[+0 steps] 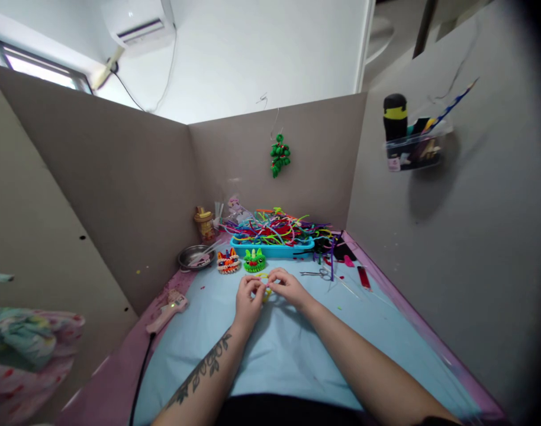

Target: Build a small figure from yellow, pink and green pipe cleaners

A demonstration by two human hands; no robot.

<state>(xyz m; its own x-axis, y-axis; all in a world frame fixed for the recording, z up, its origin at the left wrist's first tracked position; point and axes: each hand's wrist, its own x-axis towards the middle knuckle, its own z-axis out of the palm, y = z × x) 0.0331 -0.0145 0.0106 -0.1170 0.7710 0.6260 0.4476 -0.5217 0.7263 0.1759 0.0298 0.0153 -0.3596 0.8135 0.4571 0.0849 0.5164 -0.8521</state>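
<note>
Forearms (359, 355) nearest, my left hand (249, 299) and right hand (290, 287) pinch yellow pipe cleaner (267, 295), grips narrow; probably shaping it, next needing steadiness.

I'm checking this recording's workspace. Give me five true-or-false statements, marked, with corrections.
1. The left hand and right hand meet at a small yellow piece. True.
2. The left hand holds a cutting tool. False: the scissors lie on the blue cloth, right of the hands.
3. An orange-and-white figure stands left of a green figure. True.
4. The colourful heap fills a metal bowl. False: the pipe cleaners are mostly in a blue tray.
5. A green ornament hangs against the grey partition. True.
</note>
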